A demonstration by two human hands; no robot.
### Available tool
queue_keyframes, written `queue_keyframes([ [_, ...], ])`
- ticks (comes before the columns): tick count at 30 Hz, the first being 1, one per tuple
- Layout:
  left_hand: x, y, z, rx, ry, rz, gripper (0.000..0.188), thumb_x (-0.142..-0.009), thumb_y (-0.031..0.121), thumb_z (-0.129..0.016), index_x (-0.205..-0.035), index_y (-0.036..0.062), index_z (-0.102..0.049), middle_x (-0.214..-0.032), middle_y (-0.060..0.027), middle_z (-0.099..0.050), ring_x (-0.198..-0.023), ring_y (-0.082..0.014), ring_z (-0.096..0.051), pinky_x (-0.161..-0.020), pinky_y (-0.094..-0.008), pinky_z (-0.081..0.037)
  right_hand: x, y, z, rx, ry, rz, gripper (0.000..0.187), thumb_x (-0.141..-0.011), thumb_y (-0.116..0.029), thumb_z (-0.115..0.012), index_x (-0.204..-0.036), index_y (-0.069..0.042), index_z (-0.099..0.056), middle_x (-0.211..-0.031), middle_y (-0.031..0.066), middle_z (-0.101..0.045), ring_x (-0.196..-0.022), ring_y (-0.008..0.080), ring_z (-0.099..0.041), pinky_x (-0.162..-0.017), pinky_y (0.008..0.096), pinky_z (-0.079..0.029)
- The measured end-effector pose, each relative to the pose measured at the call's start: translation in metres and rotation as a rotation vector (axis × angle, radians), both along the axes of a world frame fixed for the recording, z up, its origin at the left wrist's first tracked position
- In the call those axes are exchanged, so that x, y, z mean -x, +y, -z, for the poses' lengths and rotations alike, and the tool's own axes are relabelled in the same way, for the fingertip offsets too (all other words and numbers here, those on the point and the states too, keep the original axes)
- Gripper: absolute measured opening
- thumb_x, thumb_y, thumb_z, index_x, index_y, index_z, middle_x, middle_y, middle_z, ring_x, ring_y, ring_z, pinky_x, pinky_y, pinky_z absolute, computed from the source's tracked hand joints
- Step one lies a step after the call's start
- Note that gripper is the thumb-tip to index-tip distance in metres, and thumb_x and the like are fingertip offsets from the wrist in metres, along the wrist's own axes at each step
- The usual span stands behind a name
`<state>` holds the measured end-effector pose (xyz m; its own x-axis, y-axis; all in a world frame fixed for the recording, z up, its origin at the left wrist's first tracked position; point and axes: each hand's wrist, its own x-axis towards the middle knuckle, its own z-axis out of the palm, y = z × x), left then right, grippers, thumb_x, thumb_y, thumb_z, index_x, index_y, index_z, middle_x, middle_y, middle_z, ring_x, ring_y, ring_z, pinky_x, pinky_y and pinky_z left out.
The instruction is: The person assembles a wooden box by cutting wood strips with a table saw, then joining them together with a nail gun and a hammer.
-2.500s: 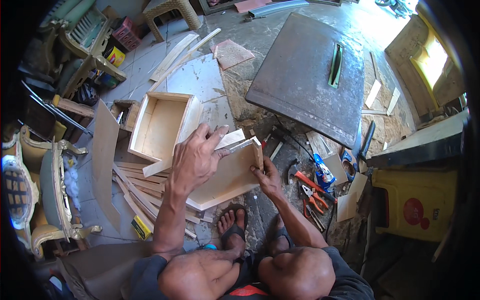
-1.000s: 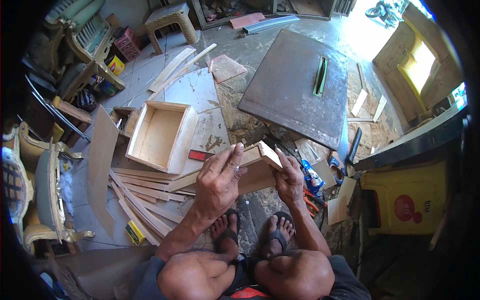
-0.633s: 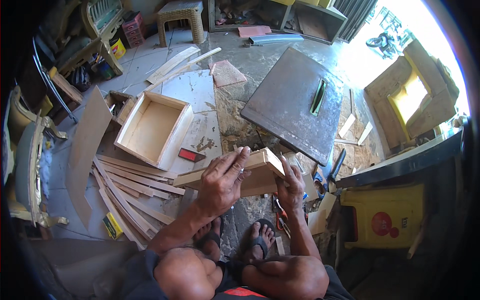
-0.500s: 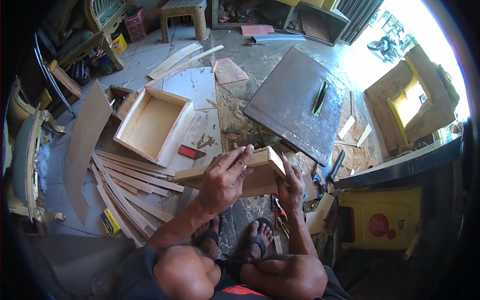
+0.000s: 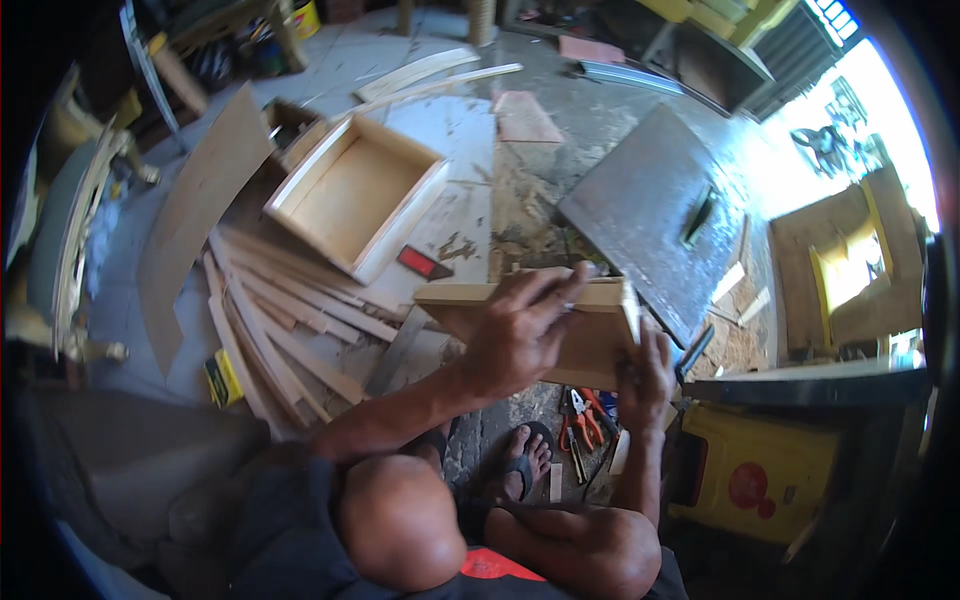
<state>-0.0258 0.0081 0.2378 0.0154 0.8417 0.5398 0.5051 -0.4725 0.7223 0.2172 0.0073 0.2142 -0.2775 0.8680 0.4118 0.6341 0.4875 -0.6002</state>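
Note:
A pale wooden drawer point(image 5: 590, 352) is held up on edge in front of my knees, its long top edge nearly level. My left hand point(image 5: 515, 335) grips its near side, fingers reaching over the top edge. My right hand point(image 5: 645, 378) is closed round the right end, fingers upright against the corner. The fingertips on the far side are hidden. A similar open drawer point(image 5: 350, 200) sits on the floor beyond, to the left. Between them lies a small red and black block-shaped item point(image 5: 424, 263).
Thin wood strips point(image 5: 300, 320) fan out at left beside a curved plywood sheet point(image 5: 195, 230). A dark metal-topped table point(image 5: 640, 210) stands ahead right. Pliers point(image 5: 582, 420) lie near my sandalled foot. A yellow container point(image 5: 760, 475) is at right, and a wooden frame point(image 5: 850, 260) behind it.
The view has swung, so the surroundings sit further right and higher. The drawer in my hands has tipped from a slant to nearly level. Both hands stay on it.

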Motion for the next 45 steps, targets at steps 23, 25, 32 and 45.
queue_keyframes([
  [23, -0.065, -0.009, 0.099, -0.18, 0.517, 0.278, 0.023, -0.088, 0.022, -0.06, -0.096, 0.0093, -0.078, -0.096, -0.0077, -0.071, -0.099, -0.0233, -0.066, -0.091, -0.0406, -0.05, 0.129, 0.055, -0.082, 0.255, -0.368, -0.494, 0.059, -0.089, -0.011, -0.075, -0.144, -0.004, -0.056, -0.13, 0.0218, -0.062, -0.112, 0.0368, -0.067, -0.096, 0.0444, -0.055],
  [25, -0.06, -0.007, 0.085, 0.286, 0.512, 0.551, 0.02, -0.095, 0.02, -0.058, -0.102, 0.0099, -0.073, -0.101, -0.0077, -0.069, -0.103, -0.0221, -0.064, -0.097, -0.0407, -0.047, 0.156, 0.061, -0.06, 0.235, -0.362, -0.496, 0.061, -0.086, -0.009, -0.077, -0.144, -0.006, -0.056, -0.129, 0.0217, -0.063, -0.111, 0.0377, -0.068, -0.094, 0.0429, -0.057],
  [32, -0.083, -0.01, 0.124, 0.033, 0.148, 0.488, 0.022, -0.1, 0.023, -0.053, -0.113, 0.0087, -0.065, -0.11, -0.0084, -0.064, -0.111, -0.0215, -0.059, -0.102, -0.04, -0.044, 0.174, 0.053, -0.007, 0.122, -0.349, -0.419, 0.057, -0.087, -0.01, -0.077, -0.141, -0.006, -0.058, -0.11, 0.0193, -0.071, -0.092, 0.0409, -0.073, -0.078, 0.044, -0.062],
  [45, -0.097, -0.009, 0.148, 0.388, -0.782, 0.755, 0.016, -0.108, 0.021, -0.049, -0.114, 0.0085, -0.058, -0.111, -0.0069, -0.061, -0.112, -0.0191, -0.056, -0.106, -0.036, -0.042, 0.186, 0.066, 0.003, -0.055, -0.506, -0.47, 0.047, -0.087, -0.026, -0.08, -0.125, -0.006, -0.062, -0.086, 0.0112, -0.07, -0.067, 0.0294, -0.073, -0.053, 0.0391, -0.059],
])
